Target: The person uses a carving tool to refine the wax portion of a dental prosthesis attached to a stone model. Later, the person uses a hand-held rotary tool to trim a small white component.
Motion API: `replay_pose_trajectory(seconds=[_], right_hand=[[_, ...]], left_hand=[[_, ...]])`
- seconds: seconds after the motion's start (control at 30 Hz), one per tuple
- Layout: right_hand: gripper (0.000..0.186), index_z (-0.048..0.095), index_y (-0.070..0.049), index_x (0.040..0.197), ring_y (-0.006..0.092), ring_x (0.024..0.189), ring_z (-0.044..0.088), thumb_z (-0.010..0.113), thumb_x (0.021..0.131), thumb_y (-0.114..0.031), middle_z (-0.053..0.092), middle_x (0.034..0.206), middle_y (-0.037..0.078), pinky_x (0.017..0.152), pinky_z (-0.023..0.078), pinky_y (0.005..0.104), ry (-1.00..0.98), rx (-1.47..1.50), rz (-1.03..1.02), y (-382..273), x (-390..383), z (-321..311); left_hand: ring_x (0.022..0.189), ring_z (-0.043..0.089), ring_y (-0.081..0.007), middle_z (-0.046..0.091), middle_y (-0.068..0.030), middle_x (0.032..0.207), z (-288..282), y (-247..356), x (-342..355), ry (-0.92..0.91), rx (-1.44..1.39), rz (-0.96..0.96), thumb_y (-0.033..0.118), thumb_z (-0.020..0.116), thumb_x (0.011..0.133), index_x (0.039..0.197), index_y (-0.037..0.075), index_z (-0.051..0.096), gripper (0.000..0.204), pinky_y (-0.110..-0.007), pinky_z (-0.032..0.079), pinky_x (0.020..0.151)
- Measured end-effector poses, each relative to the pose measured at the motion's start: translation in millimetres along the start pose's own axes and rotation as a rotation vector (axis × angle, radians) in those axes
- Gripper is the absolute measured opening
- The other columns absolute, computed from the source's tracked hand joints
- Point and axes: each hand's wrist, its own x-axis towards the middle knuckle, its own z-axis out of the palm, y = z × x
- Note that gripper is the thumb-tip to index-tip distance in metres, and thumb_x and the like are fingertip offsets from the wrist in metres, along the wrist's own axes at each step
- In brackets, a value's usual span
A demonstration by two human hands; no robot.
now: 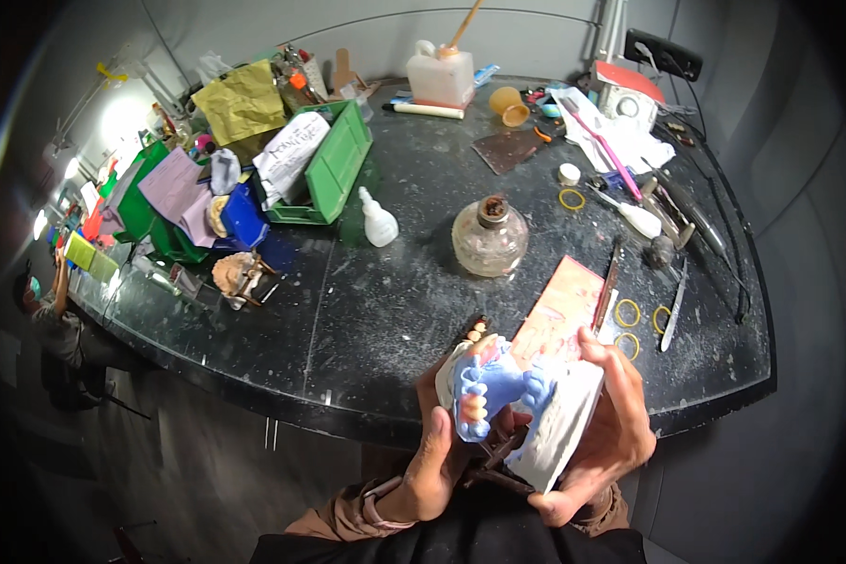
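Observation:
In front of my body, both hands hold a dental articulator (491, 461) with white plaster casts (564, 428). On the casts sits blue wax (500, 378) with some tooth-coloured and pink parts. My left hand (430, 470) closes around the left cast, its thumb up along the side and its other fingers mostly hidden behind. My right hand (625, 414) wraps the right cast, with fingertips at the upper edge and the thumb at the lower corner. The casts are spread apart and tilted. Just beyond lies a pink wax sheet (569, 287), with a brown-handled tool (610, 273) beside it.
A glass spirit burner (491, 242) and a white dropper bottle (379, 221) stand mid-table. Green bins (340, 169) and another dental model (242, 277) are at left. Yellow rubber bands (627, 313), a metal spatula (674, 305) and a handpiece (696, 221) lie at right. A person (66, 315) sits far left.

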Motion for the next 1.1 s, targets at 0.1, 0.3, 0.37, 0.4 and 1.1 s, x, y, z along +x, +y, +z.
replay_pose_trajectory(seconds=[0.1,0.3,0.37,0.4,1.1], right_hand=[[0.099,0.044,0.015,0.123,0.0376,0.112,0.053,0.085,0.047,-0.035,0.053,0.116,0.03,0.097,0.04,0.0469,0.033,0.155,0.1,6.9,-2.2,0.7],[0.096,0.041,0.015,0.127,0.0328,0.118,0.048,0.082,0.05,-0.027,0.047,0.125,0.029,0.099,0.037,0.0401,0.0,0.414,0.266,15.7,-9.3,-1.4],[0.096,0.04,0.014,0.128,0.0326,0.118,0.047,0.081,0.051,-0.026,0.046,0.125,0.029,0.1,0.037,0.0402,-0.001,0.446,0.323,15.5,-11.1,-2.6],[0.097,0.038,0.015,0.129,0.0326,0.12,0.046,0.081,0.052,-0.027,0.044,0.127,0.029,0.1,0.036,0.0406,-0.022,0.469,0.323,15.4,-11.0,-2.8],[0.101,0.033,-0.002,0.121,0.0315,0.107,0.048,0.077,0.053,-0.062,0.038,0.113,0.014,0.099,0.038,0.0531,0.285,-0.081,-0.533,4.4,-0.1,36.2]], left_hand=[[0.118,0.042,-0.0231,0.033,-0.015,0.135,0.6,-4.3,2.4,-0.025,0.111,0.069,0.044,0.028,0.097,0.139,0.005,0.011,0.06,-0.041,0.034,0.101],[0.115,0.044,-0.0229,0.031,-0.0173,0.129,-4.1,-5.0,2.5,-0.105,0.238,0.147,0.033,0.036,0.097,0.134,0.0,0.011,0.056,-0.04,0.04,0.096],[0.115,0.044,-0.0228,0.03,-0.0175,0.129,-4.4,-5.3,3.2,-0.076,0.234,0.173,0.032,0.039,0.096,0.131,0.0,0.014,0.054,-0.039,0.042,0.094],[0.115,0.043,-0.0226,0.03,-0.0176,0.129,-4.7,-4.7,3.2,-0.095,0.267,0.196,0.031,0.04,0.096,0.13,-0.001,0.015,0.053,-0.039,0.04,0.096],[0.11,0.053,-0.0268,0.046,-0.0175,0.125,-13.3,-5.8,24.9,0.227,-0.205,-0.113,0.049,0.017,0.096,0.138,0.001,0.024,0.064,-0.041,0.043,0.096]])
